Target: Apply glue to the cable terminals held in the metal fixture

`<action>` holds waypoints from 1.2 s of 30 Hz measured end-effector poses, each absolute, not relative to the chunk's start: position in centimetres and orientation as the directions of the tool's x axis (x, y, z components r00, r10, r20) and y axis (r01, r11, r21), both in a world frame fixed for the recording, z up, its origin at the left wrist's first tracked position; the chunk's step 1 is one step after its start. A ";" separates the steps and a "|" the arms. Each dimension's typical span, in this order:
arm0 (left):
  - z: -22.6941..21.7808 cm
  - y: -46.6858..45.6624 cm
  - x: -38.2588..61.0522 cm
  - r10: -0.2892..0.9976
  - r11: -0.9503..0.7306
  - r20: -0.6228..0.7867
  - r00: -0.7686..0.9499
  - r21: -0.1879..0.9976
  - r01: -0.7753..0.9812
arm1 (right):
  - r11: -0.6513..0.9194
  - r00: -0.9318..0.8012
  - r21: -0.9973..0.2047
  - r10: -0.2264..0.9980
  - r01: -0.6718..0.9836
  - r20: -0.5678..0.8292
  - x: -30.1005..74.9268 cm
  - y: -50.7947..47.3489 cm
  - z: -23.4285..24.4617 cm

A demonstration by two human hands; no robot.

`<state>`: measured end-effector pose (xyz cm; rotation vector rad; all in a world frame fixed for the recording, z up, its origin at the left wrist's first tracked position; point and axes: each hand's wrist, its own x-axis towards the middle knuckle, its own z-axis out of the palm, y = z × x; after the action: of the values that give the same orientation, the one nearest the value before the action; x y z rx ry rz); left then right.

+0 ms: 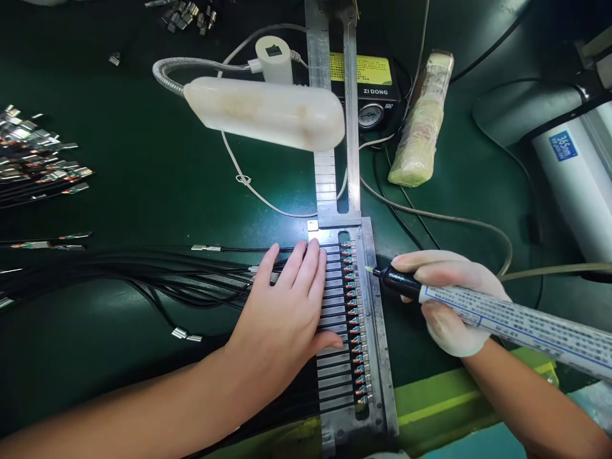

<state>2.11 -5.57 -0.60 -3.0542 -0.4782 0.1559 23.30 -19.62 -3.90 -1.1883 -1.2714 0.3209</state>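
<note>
Left hand [280, 319] released, palm flat and fingers spread, pressing black cables [143, 280] into a slotted metal fixture [377, 331] set near the front edge of the table [95, 363]. Right hand [449, 299], white-gloved, grasps a printed dispensing tube [521, 322] like a pen, its black nozzle [399, 284] just beside the fixture's right rail. Cables appear light and flexible, best pressed along their length; small crimped terminals [351, 319] in the slots appear delicate. Tube appears light and stiff, best held near the nozzle
</note>
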 end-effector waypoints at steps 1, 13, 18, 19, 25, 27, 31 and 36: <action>-0.6 -5.6 2.1 0.307 -0.951 -0.094 0.947 -0.064 0.302 | 0.416 0.332 -0.812 0.761 0.410 0.558 23.2 -19.7 -3.8; -0.6 -5.6 2.1 0.301 -0.953 -0.102 0.948 -0.083 0.293 | 0.366 0.263 -0.777 0.794 0.513 0.548 23.0 -19.3 -4.6; -0.5 -5.6 2.1 0.301 -0.953 -0.102 0.948 -0.073 0.294 | 0.369 0.252 -0.775 0.798 0.513 0.547 23.0 -19.1 -4.6; -0.5 -5.6 2.1 0.301 -0.953 -0.103 0.948 -0.072 0.295 | 0.370 0.250 -0.773 0.798 0.515 0.548 23.0 -19.0 -4.6; -0.6 -5.6 2.2 0.298 -0.954 -0.091 0.950 -0.061 0.294 | 0.372 0.247 -0.761 0.792 0.531 0.559 23.0 -18.8 -4.6; -0.6 -5.6 2.2 0.297 -0.954 -0.088 0.951 -0.059 0.293 | 0.370 0.246 -0.762 0.793 0.532 0.557 23.1 -18.8 -4.6; -0.6 -5.6 2.2 0.296 -0.955 -0.087 0.951 -0.055 0.292 | 0.376 0.241 -0.767 0.797 0.520 0.554 23.1 -18.9 -4.6; -0.6 -5.6 2.2 0.297 -0.954 -0.096 0.950 -0.066 0.292 | 0.384 0.225 -0.763 0.800 0.520 0.556 23.1 -19.0 -4.6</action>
<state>2.20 -5.57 -0.64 -3.0517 -0.4613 0.1625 23.13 -19.00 -4.57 -1.2722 -1.4343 0.2916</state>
